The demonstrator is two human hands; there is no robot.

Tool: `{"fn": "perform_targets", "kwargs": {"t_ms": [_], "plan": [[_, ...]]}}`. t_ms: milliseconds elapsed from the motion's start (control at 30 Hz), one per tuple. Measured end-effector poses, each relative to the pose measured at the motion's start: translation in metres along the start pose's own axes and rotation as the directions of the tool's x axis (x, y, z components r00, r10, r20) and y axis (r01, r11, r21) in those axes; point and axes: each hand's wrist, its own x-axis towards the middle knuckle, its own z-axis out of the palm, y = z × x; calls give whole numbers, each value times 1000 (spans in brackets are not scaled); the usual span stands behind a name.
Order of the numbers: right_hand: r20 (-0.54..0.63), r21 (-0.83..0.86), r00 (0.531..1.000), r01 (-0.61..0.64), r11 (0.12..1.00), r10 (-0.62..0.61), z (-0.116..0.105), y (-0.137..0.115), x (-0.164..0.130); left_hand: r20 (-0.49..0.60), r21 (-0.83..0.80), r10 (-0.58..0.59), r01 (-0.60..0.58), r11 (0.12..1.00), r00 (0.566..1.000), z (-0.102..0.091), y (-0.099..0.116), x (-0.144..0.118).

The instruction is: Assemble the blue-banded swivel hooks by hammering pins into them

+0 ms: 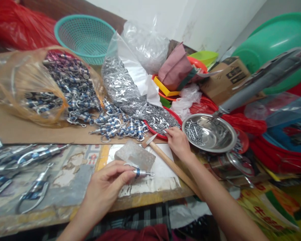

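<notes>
The blue-banded metal clip (pixel 139 172) is pinched between the fingertips of the left hand (pixel 107 187), just in front of a grey stone block (pixel 135 155) on the worktable (pixel 65 214).

Taken largest first: a big green tub (pixel 273 40) is seen at the far right and a teal basket (pixel 85 36) at the back. An orange-tinted plastic bag (pixel 27 87) is spilled open, and a heap of like blue-and-silver clips (pixel 115 125) runs out of it across the brown board. A clear bag of small silver pieces (pixel 120 83) is tipped onto a red plate (pixel 163 120). A steel bowl (pixel 210 134) with nails is set beside it. A wooden-handled hammer (pixel 165 160) is laid untouched under the right wrist.

The right hand (pixel 178 142) is stretched to the red plate, fingertips closed among the small pieces; whether one is gripped cannot be told.

A row of longer clip assemblies (pixel 27 157) is laid out at the left, so some work appears done, while most clips remain in the heap.
</notes>
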Motion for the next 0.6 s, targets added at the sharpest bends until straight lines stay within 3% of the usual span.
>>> {"fn": "perform_targets", "kwargs": {"t_ms": [233,367,433,467,533,567,600], "plan": [[48,5,997,-59,998,59,0,17,43,-24,43,17,-16,999,1000,2,-1,-1],[-27,135,999,-43,990,47,-10,5,35,-55,30,-2,3,1000,999,1,2,-2],[-25,282,999,-16,959,24,-16,-12,19,-82,47,14,-10,999,997,1,3,-3],[-14,362,1000,6,932,-1,-19,-23,7,-100,59,31,-25,998,995,2,3,-4],[-12,678,995,81,731,-99,-25,-47,-21,-132,62,66,-58,996,989,4,4,-6],[-28,718,989,122,685,-147,-28,-60,-37,-149,60,87,-79,995,985,6,5,-7],[-52,805,977,163,571,-205,-30,-73,-53,-167,56,111,-103,993,980,7,5,-7]]}}
